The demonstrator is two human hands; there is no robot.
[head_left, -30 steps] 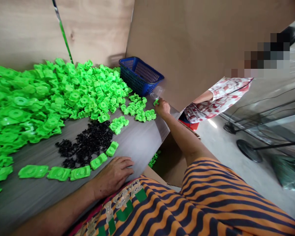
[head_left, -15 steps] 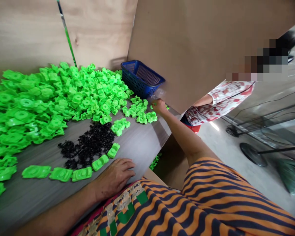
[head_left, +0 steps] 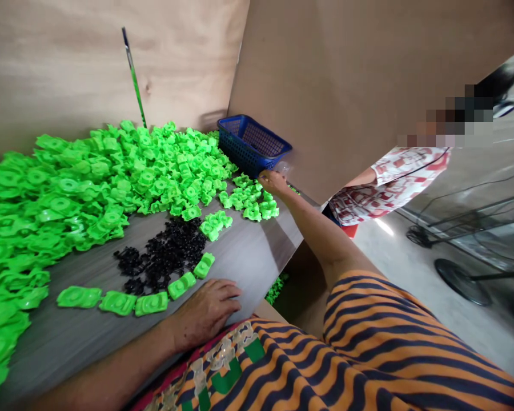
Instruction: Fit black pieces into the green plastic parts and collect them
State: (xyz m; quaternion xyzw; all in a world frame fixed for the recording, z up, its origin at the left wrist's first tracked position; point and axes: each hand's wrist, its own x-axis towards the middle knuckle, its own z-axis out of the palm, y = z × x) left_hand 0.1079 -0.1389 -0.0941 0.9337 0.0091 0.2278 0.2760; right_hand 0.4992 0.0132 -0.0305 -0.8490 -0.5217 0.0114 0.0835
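My left hand (head_left: 209,311) lies flat on the grey table (head_left: 244,251) near its front edge, fingers stretched out and nothing in them. Just beyond it, several flat green plastic car-shaped parts (head_left: 152,303) form a curved row. Behind the row lies a heap of small black plastic parts (head_left: 167,248). My right hand (head_left: 273,181) reaches far out to the front corner of a blue plastic basket (head_left: 255,149), its fingers curled; what they hold, if anything, is hidden. Beside that hand sits a small cluster of green parts (head_left: 251,197).
A large pile of green parts (head_left: 89,188) covers the table's left and back against a wooden panel (head_left: 188,57). A cardboard wall (head_left: 325,85) stands on the right. Below the table edge, an open box (head_left: 304,285) holds green parts. Another person (head_left: 381,188) is beyond the cardboard.
My right hand has shifted slightly left, closer to the basket's lower corner. My left hand rests in the same place. The whole view has tilted a little.
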